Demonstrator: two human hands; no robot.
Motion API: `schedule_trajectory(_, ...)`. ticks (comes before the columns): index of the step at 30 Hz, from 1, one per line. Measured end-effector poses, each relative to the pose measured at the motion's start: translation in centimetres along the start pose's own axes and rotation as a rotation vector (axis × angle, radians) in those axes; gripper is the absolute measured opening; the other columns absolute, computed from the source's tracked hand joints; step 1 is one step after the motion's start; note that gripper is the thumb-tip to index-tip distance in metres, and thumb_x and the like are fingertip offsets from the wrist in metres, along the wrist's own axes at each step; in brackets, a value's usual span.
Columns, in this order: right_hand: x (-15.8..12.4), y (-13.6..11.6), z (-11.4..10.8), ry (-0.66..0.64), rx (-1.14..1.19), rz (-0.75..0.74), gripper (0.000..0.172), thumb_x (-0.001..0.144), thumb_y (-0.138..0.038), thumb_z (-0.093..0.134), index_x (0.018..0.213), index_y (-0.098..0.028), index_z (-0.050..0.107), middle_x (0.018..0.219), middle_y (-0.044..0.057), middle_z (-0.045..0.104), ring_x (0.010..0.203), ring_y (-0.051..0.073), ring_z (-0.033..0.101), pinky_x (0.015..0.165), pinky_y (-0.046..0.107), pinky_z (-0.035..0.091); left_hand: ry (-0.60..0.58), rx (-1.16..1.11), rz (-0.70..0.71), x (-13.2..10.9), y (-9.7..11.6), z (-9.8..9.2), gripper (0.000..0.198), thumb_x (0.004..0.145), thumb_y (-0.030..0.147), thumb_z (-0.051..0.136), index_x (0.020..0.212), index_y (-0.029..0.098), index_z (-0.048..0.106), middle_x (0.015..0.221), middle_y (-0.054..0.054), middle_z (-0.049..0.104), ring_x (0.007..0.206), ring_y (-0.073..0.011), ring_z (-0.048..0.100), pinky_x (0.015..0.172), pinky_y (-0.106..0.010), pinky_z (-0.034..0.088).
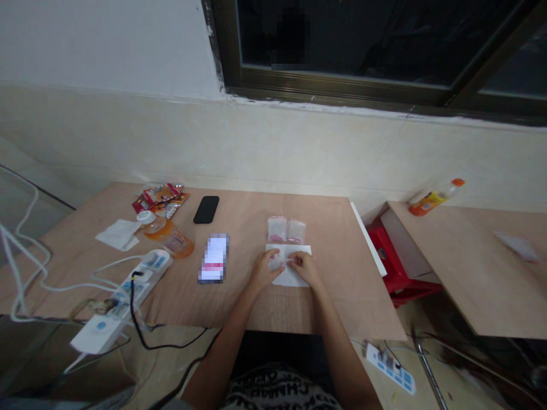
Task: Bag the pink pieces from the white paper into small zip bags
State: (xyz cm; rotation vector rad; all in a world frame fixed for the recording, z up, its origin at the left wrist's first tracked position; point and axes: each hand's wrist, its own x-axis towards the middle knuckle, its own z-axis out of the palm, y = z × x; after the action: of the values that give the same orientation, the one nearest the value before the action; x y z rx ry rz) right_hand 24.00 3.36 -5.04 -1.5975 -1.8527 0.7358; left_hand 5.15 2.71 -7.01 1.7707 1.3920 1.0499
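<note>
Over a white sheet of paper [296,278] on the wooden table, my left hand [264,270] is closed on a small clear plastic bag [274,262]. My right hand [305,266] is pinched at the bag's right side, fingertips together; whether it grips the bag's edge or a tiny piece is too small to tell. Just beyond the paper lie two flat zip bags, the left one [277,229] and the right one [296,232], each with small pinkish bits inside.
Left of my hands lie a lit phone [214,259], a dark phone [206,209], a tipped orange drink bottle [168,236], snack packets [160,198], a tissue [119,234] and a power strip [123,299] with cables. A red stool [384,256] stands between the tables.
</note>
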Motion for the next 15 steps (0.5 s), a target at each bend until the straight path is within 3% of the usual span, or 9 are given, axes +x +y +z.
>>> schedule_trajectory(6, -0.11, -0.36, -0.11, -0.070, -0.100, -0.077, 0.010, 0.075, -0.021, 0.067, 0.083, -0.019, 0.073, 0.071, 0.002, 0.066, 0.068, 0.016, 0.055, 0.069, 0.027, 0.039, 0.025, -0.019, 0.030, -0.05, 0.31, -0.09, 0.050, 0.068, 0.028, 0.074, 0.116, 0.022, 0.060, 0.106, -0.007, 0.067, 0.099, -0.0232, 0.062, 0.089, -0.040, 0.051)
schedule_trajectory(15, 0.06, -0.27, 0.32, -0.073, -0.125, -0.083, 0.009, 0.074, -0.020, 0.066, 0.080, -0.020, 0.072, 0.071, 0.002, 0.064, 0.071, 0.017, 0.055, 0.072, 0.028, 0.036, 0.024, -0.015, 0.045, -0.02, 0.16, -0.06, 0.051, 0.068, 0.030, 0.073, 0.117, 0.022, 0.060, 0.109, -0.007, 0.067, 0.099, -0.0237, 0.062, 0.088, -0.041, 0.052)
